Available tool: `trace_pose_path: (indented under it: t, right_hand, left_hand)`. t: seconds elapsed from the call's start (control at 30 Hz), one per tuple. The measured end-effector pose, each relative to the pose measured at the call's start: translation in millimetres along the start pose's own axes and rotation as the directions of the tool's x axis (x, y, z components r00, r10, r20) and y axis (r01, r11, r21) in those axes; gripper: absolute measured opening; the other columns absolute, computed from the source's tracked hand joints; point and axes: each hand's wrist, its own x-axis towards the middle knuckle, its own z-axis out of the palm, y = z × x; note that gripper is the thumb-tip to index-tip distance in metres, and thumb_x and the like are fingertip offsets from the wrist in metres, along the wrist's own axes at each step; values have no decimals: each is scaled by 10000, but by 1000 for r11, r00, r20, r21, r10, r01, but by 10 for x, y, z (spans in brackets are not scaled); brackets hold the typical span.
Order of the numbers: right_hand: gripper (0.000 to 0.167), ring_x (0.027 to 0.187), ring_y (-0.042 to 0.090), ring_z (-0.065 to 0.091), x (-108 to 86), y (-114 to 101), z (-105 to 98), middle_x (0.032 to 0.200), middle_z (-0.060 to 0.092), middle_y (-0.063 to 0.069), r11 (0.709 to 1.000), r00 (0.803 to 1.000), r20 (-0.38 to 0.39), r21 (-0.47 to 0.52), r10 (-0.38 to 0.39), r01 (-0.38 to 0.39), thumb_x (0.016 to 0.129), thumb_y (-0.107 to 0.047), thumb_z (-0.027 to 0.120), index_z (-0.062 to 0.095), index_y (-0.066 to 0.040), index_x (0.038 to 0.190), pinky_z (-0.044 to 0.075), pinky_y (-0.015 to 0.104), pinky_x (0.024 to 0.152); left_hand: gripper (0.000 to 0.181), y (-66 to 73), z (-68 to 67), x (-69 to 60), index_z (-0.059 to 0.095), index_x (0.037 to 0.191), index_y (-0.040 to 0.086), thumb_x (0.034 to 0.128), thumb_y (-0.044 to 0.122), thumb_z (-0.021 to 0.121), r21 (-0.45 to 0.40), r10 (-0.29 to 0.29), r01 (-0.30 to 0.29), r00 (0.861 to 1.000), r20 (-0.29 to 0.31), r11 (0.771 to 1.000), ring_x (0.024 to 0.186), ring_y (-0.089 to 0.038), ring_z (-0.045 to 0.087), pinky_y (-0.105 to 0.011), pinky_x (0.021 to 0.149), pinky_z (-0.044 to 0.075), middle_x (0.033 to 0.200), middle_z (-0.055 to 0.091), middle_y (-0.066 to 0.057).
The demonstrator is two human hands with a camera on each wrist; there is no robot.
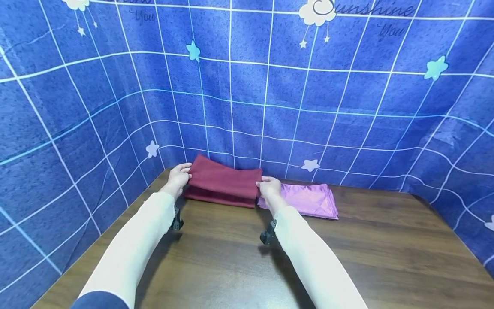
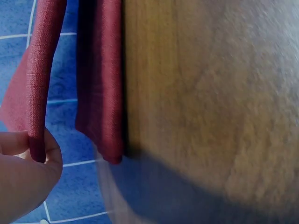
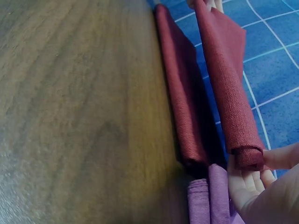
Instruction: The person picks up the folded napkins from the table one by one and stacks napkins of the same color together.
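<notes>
A folded dark red cloth (image 1: 225,177) is held up near the back of the table by both hands. My left hand (image 1: 179,177) pinches its left end between thumb and fingers, as the left wrist view shows. At the right end, my right hand (image 1: 269,189) grips the thick folded edge, thumb on one side and fingers on the other. Under the raised cloth lies more folded dark red cloth (image 2: 112,84) on the table. Whether the two join is hidden. A folded shiny purple cloth (image 1: 312,199) lies to the right, partly behind my right hand.
The wooden table (image 1: 216,257) stretches toward me and to the right. A blue curtain (image 1: 247,86) with white grid lines and stars hangs along its back and left side. Dark wrist cameras (image 1: 268,234) sit under both forearms, just above the tabletop.
</notes>
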Motion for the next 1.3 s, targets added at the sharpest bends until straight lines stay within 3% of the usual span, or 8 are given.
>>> trace_pose_path:
  t: [0.13,0.23,0.37,0.57,0.83,1.07,1.3]
  right_hand:
    - [365,929,235,665,0,33,16,1328,601,103,1000,1000,-2,-31,2,-2,826,10,683,664,-40,1187,566,435,710]
    - [354,961,257,660,2,61,35,1350,588,79,999,999,-9,-29,30,-31,822,3,692,674,-62,1170,544,448,669]
    - [349,818,276,667,4,95,53,1234,631,119,995,996,-5,-34,93,-93,824,-31,709,667,-105,1162,484,418,569]
    - [330,658,205,612,28,144,46,1129,664,153,995,998,-25,-77,66,-68,812,-43,731,687,-84,1137,499,376,502]
    - [342,751,212,646,22,164,57,1150,662,158,993,999,-10,-106,53,-53,810,-26,725,685,-67,1147,522,351,519]
    - [351,699,180,580,24,161,56,1032,671,118,992,998,20,-114,60,-57,828,14,629,677,-67,1166,498,369,536]
    - [353,875,222,612,28,189,45,1197,650,145,985,1000,11,-174,7,-5,827,11,664,683,-48,1175,530,371,570]
  left_hand:
    - [593,-57,-21,-16,384,1456,2,880,-135,388,7,-11,11,1000,13,1000,997,-145,506,-149,731,398,1425,469,-224]
    - [577,-112,-33,-9,368,1460,-9,895,-125,384,19,-12,11,999,30,1000,1094,-193,484,-144,758,390,1443,450,-233]
    - [580,-191,-50,35,353,1461,-16,892,-131,373,24,-14,13,999,49,1000,1058,-166,497,-128,746,401,1442,445,-245]
    - [572,-275,-47,58,330,1453,-39,893,-134,402,60,-16,11,997,73,998,1125,-209,505,-139,777,413,1444,437,-269]
    - [516,-348,-90,53,387,1417,-74,904,-105,440,130,-42,29,995,95,991,1221,-248,479,-156,848,392,1439,436,-263]
    - [528,-353,-129,32,362,1442,-65,921,-98,438,157,-59,38,990,129,987,1298,-277,434,-235,984,402,1465,399,-257]
    - [523,-359,-99,11,401,1430,-46,910,-98,427,187,-81,63,993,91,980,1179,-216,484,-127,776,386,1447,438,-239]
